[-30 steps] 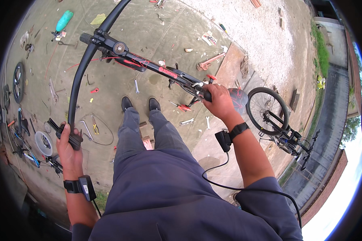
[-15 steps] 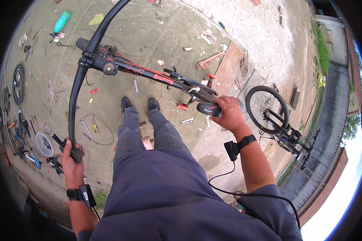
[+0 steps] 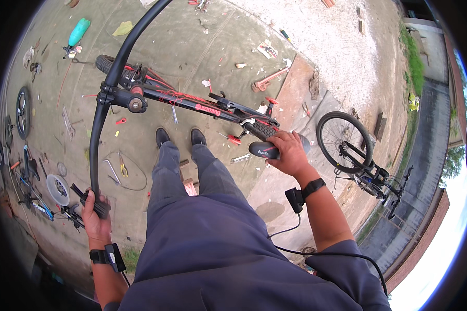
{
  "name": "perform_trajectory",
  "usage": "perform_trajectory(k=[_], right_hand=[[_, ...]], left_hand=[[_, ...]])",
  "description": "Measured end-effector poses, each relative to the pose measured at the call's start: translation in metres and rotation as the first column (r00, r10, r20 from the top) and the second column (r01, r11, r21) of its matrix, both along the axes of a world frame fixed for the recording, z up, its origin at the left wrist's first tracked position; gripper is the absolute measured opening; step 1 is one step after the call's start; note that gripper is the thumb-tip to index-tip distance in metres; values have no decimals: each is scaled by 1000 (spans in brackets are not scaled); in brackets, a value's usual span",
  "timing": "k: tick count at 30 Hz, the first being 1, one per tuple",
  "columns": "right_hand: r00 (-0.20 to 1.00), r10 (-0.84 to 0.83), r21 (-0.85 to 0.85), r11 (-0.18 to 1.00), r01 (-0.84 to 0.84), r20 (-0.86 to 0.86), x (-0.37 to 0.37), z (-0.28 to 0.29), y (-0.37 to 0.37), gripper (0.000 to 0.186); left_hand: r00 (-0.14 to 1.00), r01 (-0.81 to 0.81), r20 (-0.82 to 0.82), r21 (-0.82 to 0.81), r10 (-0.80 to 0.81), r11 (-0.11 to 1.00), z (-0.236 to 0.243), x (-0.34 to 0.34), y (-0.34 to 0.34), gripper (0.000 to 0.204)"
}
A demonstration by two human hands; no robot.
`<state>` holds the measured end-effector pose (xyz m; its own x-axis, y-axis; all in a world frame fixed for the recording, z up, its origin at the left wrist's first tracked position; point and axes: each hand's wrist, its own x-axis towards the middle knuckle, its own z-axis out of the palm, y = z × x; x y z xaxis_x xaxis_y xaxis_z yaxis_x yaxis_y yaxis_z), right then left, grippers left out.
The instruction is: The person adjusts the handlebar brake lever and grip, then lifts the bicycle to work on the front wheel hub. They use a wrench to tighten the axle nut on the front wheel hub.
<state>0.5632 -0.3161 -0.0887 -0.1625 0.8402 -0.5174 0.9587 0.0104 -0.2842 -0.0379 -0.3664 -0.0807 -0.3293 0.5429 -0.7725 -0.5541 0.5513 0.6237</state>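
Apparently, the person steadies a black-and-red mountain bike [image 3: 158, 96] standing crosswise beyond their shoes [image 3: 162, 136]. The hands are well apart: the left hand [image 3: 97, 222] closes round the near end of the handlebar [image 3: 94, 132], the right hand [image 3: 291, 155] clasps the saddle [image 3: 262, 150]. Shifting it would call for even control at both. Reddish lettering marks the frame tube [image 3: 187, 104]; smaller, paler lettering marks the saddle.

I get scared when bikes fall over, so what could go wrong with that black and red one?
The bike might tip if the person lets go: the left hand is at one end of the handlebar and the right hand is on the saddle. A foot could slip on the wrench lying near the dark shoes. A thin cable loops beside the yellow pliers, so it might catch a foot.
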Motion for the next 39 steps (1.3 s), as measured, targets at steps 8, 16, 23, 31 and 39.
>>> perform_trajectory(k=[8, 16, 23, 31, 39], right_hand=[[986, -132, 177, 978, 113, 99, 13, 7, 23, 68], [985, -143, 152, 980, 128, 93, 11, 4, 24, 68], [982, -174, 169, 973, 160, 76, 15, -1, 14, 70], [990, -128, 275, 956, 107, 63, 17, -17, 15, 69], [997, -79, 204, 976, 80, -17, 23, -14, 15, 67]], left_hand=[[994, 90, -73, 145, -80, 985, 15, 33, 53, 26], [993, 80, -92, 135, -67, 988, 18, 28, 65, 24], [991, 81, -114, 140, -65, 987, 15, 35, 59, 25], [984, 101, -167, 210, -66, 972, 4, 22, 67, 24], [973, 44, -229, 213, 6, 976, -3, 20, 60, 24]])
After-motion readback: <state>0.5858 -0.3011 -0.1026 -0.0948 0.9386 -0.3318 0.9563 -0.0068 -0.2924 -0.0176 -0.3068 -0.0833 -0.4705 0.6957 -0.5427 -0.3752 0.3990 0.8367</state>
